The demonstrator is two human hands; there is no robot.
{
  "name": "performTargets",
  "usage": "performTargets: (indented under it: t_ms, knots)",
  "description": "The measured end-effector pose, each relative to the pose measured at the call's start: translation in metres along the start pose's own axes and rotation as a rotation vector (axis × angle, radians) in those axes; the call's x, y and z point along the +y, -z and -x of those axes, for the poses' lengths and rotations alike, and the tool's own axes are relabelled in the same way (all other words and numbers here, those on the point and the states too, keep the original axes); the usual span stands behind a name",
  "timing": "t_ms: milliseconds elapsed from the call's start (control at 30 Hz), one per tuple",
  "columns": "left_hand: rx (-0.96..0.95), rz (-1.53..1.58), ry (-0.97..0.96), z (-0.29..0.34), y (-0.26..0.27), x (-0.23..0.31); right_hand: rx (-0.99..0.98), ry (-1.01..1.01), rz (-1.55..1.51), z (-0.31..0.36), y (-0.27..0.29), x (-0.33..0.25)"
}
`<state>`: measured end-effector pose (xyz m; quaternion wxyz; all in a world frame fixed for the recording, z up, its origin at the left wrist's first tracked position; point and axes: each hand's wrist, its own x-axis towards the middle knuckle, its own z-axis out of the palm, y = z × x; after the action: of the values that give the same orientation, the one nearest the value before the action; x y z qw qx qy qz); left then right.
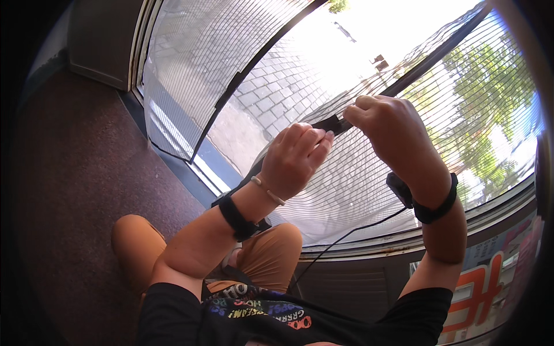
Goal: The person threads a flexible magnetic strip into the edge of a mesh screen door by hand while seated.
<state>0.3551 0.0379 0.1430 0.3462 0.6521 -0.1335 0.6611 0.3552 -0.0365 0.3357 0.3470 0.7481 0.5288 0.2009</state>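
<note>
A door curtain of thin striped mesh hangs in the doorway, parted in two. The right panel [352,184] has a black edge strip [328,124] running up toward the upper right. My left hand [293,158] pinches this strip between thumb and fingers. Just above and to the right, my right hand [392,124] is closed on the same strip, a short dark stretch of it showing between the two hands. What lies under the fingertips is hidden. The left panel [196,69], also black-edged, hangs apart from both hands.
Paving stones [271,81] show through the gap. A door sill [208,179] crosses below, beside the brown floor [86,173]. A dark door leaf [104,40] stands at far left. From my right wrist device [399,189] a black cable [352,232] runs down toward my lap.
</note>
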Motion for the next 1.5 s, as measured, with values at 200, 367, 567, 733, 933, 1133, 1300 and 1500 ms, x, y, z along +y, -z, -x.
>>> performTargets:
  t_ms: [200, 367, 567, 733, 933, 1133, 1300, 1500]
  knots:
    - [0.007, -0.01, 0.01, 0.001, -0.003, -0.003, 0.026, 0.035, -0.015, -0.003, -0.004, 0.002]
    - [-0.014, -0.055, -0.029, 0.003, -0.002, -0.008, -0.091, 0.044, 0.136, -0.011, -0.003, -0.001]
    - [-0.012, -0.074, -0.033, 0.009, -0.005, -0.01, -0.076, 0.109, 0.184, -0.016, -0.007, -0.002]
    - [-0.026, -0.086, -0.025, 0.011, -0.003, -0.012, -0.137, 0.055, 0.209, -0.022, -0.007, -0.008]
    - [-0.022, -0.08, -0.025, 0.011, -0.001, -0.013, -0.14, 0.064, 0.205, -0.022, -0.01, -0.011]
    - [-0.018, -0.084, -0.027, 0.011, -0.001, -0.014, -0.134, 0.079, 0.191, -0.023, -0.01, -0.009]
    - [-0.017, -0.09, -0.03, 0.01, 0.0, -0.014, -0.133, 0.089, 0.194, -0.024, -0.007, -0.011]
    - [-0.022, -0.07, -0.062, 0.01, -0.002, -0.011, -0.184, 0.162, 0.252, -0.03, -0.003, -0.019]
